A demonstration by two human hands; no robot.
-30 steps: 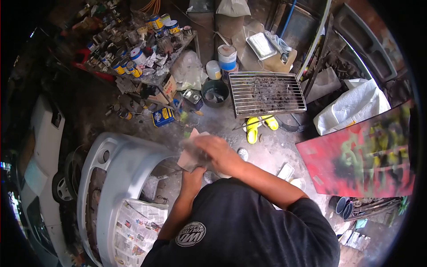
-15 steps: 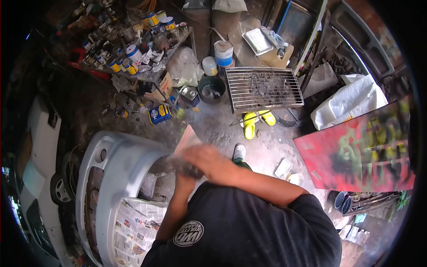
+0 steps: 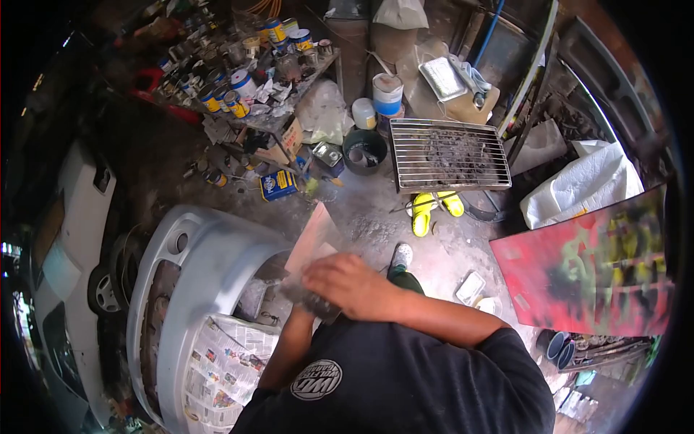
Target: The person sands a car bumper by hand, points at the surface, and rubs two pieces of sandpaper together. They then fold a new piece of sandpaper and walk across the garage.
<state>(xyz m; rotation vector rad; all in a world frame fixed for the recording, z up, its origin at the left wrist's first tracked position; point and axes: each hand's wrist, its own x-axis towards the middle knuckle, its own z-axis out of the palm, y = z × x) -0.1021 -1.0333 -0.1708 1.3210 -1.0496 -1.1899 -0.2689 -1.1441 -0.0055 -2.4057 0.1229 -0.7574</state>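
the right hand (image 3: pixel 347 286) is closed over a folded sheet of sandpaper (image 3: pixel 312 242), its free end sticking up and away. the left hand is hidden beneath the right, so its grip cannot be told. just left sits a grey car bumper (image 3: pixel 206 264) with newspaper (image 3: pixel 220 365) masking its near part. farther off stands a wire grill rack (image 3: pixel 450 153), yellow sandals (image 3: pixel 435 210) below it.

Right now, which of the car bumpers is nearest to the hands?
The silver-grey bumper beside the hands, partly masked with newspaper. The white one lies farther left.
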